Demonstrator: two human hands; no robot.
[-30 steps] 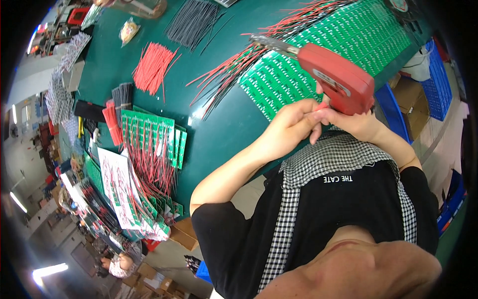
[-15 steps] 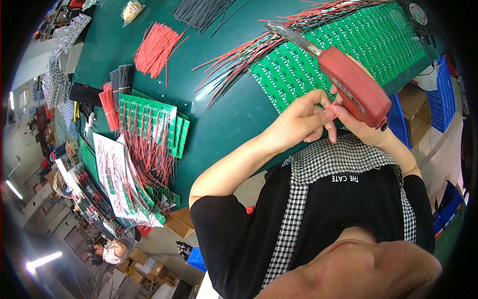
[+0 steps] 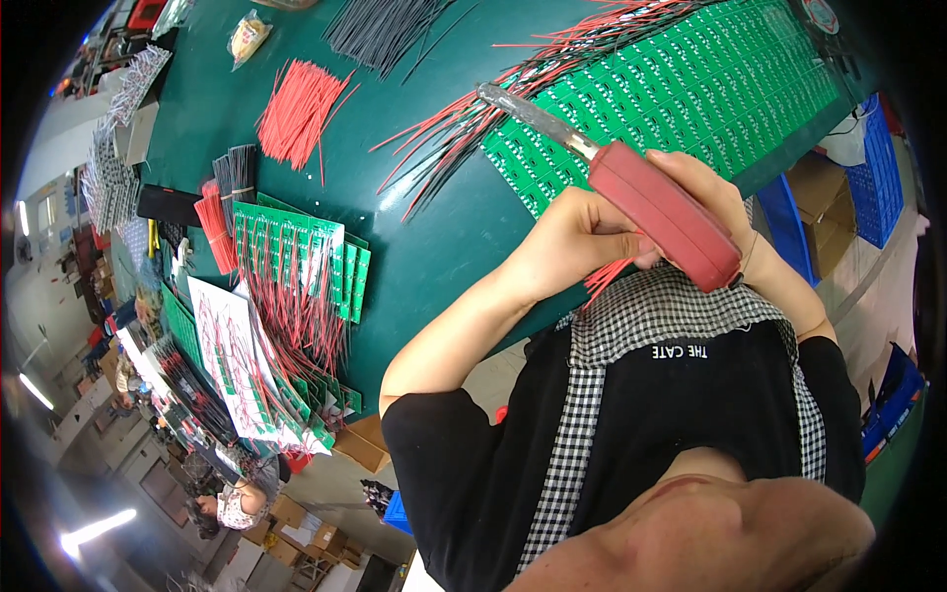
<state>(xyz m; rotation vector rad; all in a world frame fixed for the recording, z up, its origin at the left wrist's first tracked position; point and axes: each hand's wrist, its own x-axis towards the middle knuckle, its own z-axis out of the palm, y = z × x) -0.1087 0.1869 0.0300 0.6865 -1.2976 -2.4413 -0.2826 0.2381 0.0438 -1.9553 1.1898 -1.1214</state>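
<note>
My right hand is closed around a red soldering gun, whose long dark metal tip points to the far left over the green circuit boards. My left hand is closed on a small bunch of red wires, their ends sticking out below the fingers in front of my checked apron. The two hands are close together at the table's near edge, and the gun's body hides part of the left fingertips. Red and black wires lie across the boards' left end.
Loose red wires and black wires lie on the green table. At left stand wired circuit boards, bundled wires and a white sheet. Blue crates are at right. Another person sits far left.
The soldering gun has tilted and come left and nearer, its tip swinging left. My hands have shifted, and a bunch of red wires now shows below my left hand.
</note>
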